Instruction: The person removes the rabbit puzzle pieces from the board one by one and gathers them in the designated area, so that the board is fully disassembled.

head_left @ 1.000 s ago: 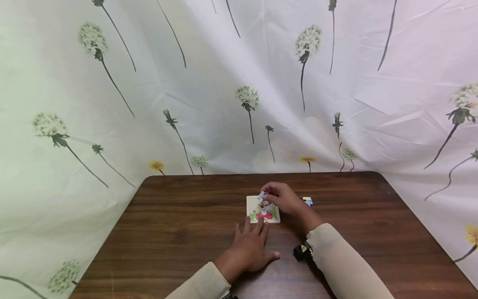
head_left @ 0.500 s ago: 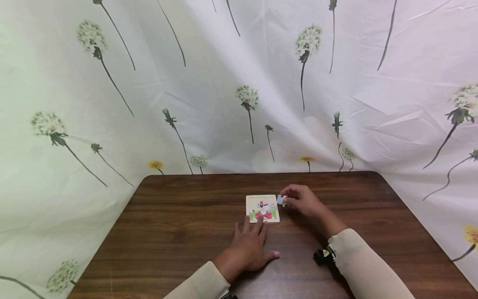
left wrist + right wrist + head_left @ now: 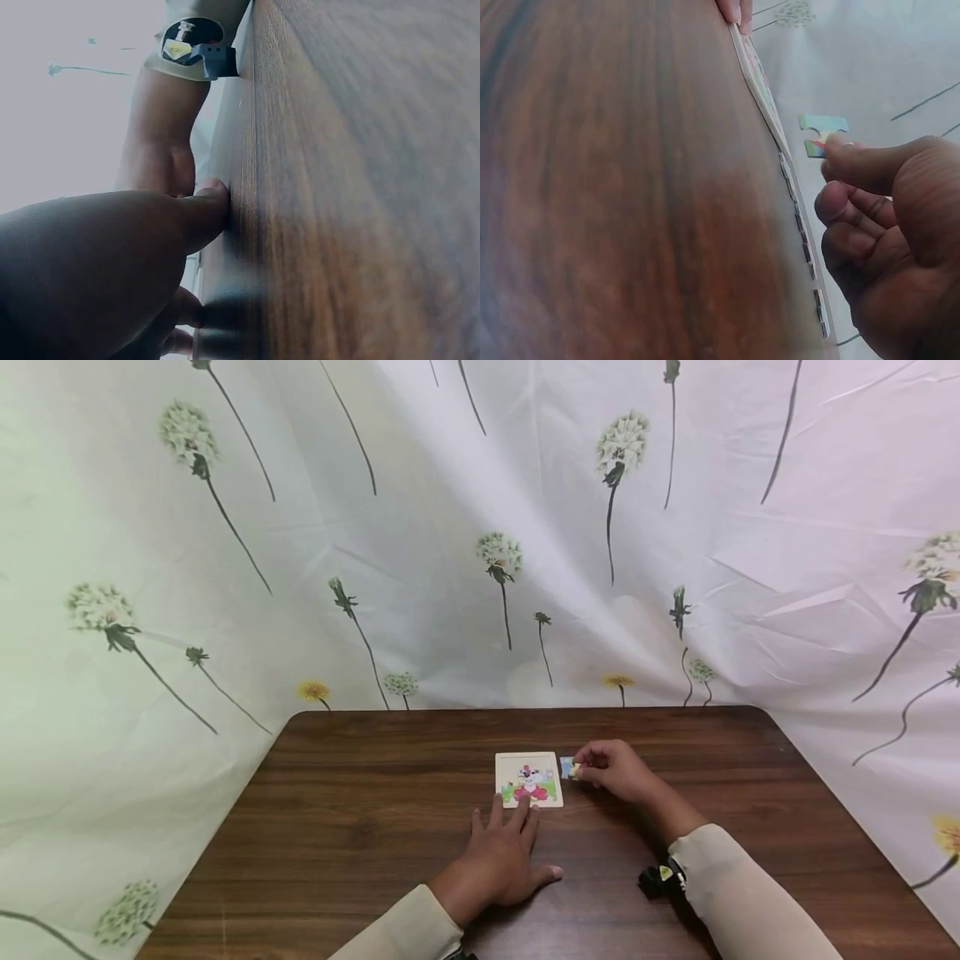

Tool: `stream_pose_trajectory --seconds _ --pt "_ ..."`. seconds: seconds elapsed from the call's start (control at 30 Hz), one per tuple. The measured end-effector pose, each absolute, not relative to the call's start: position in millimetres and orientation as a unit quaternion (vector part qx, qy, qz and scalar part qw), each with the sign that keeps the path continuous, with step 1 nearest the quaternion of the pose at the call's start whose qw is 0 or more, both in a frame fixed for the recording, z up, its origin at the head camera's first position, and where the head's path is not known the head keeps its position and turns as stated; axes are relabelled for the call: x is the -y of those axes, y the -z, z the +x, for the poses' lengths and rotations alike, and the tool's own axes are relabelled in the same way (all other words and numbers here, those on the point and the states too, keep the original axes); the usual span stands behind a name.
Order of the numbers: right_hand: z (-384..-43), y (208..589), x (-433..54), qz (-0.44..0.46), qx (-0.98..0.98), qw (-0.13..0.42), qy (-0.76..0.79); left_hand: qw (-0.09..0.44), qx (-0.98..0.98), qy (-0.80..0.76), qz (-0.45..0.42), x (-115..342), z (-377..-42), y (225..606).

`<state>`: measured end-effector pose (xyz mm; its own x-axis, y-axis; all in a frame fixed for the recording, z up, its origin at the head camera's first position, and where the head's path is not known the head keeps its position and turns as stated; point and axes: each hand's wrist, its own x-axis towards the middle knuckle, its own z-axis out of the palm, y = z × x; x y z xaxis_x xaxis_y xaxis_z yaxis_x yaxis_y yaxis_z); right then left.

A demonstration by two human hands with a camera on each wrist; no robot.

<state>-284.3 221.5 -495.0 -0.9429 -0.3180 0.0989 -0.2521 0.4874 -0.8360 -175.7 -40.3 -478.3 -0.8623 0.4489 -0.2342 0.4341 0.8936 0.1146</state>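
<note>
A square jigsaw board (image 3: 504, 768) with a pale frame lies on the table. Its lower part carries a colourful cartoon animal picture; its upper part is bare and cream. My left hand (image 3: 498, 860) lies flat with spread fingers, fingertips touching the board's near edge. Just right of the board, my right hand (image 3: 615, 768) pinches a puzzle piece (image 3: 825, 135) between thumb and finger. That piece is light blue, yellow, red and green in the right wrist view. A blue piece edge (image 3: 567, 767) shows beside the board in the head view, partly hidden by the fingertips.
Several puzzle pieces (image 3: 802, 232) lie on the table past the board in the right wrist view. The dark wooden table (image 3: 360, 835) reaches back to a white curtain (image 3: 420, 527) printed with dandelions. A black wrist camera (image 3: 656, 882) sits on the right cuff.
My right hand has moved from over the board's upper part, where it held a blue puzzle piece, to the board's right side. The left hand has stayed in place.
</note>
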Motion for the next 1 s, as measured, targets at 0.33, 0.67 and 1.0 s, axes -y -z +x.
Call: stream_pose_trajectory --seconds 0.33,0.67,1.0 --pt "-282.9 501.0 -227.2 -0.174 -0.871 0.033 0.458 0.131 -0.964 -0.037 0.230 39.9 -174.7 480.0" --pt "-284.4 506.1 -229.4 -0.202 -0.896 -0.003 0.395 0.121 -0.964 -0.032 0.234 40.0 -174.1 481.3" --pt "-286.5 509.9 -229.7 -0.219 -0.904 -0.033 0.366 0.126 -0.964 -0.032 0.231 39.6 -175.5 480.1"
